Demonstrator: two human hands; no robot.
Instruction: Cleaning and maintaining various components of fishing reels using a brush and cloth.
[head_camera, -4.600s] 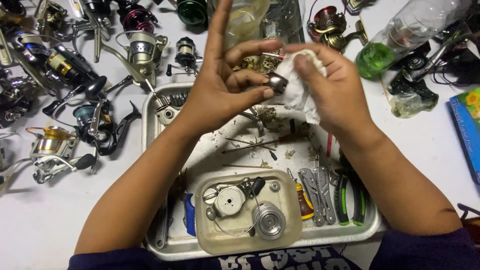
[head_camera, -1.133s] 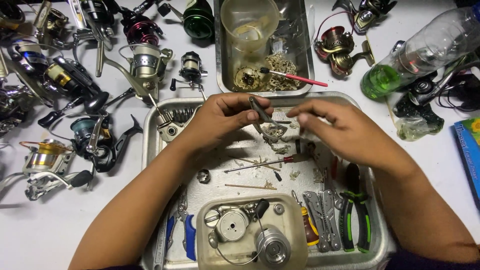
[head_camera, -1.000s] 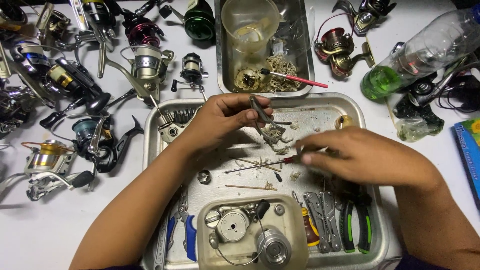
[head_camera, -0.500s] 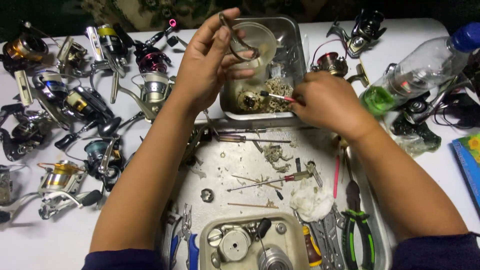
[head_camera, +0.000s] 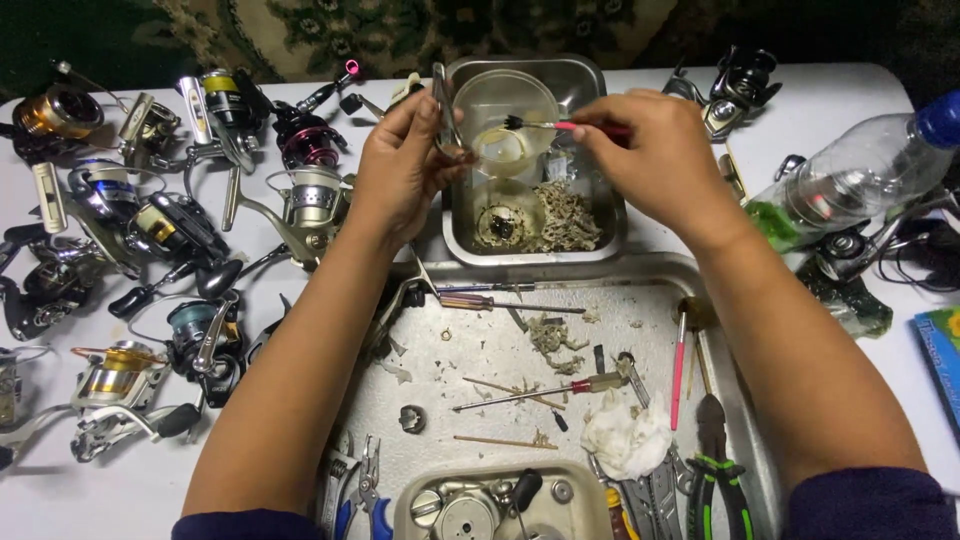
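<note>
White desk far edge: small steel tray under both hands, left hand pinching an upright thin metal part, right hand gripping red-handled brush lying crosswise, bristles pointing left at the part.

Two metal trays, one plastic bottle, two screwdrivers.

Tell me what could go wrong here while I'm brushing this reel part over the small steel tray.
The thin metal part is pinched only by the left hand fingertips; it could slip into the small steel tray among the debris. The brush in the right hand could flick grime onto the fishing reels nearby. An elbow could also nudge the loose screwdrivers.
</note>
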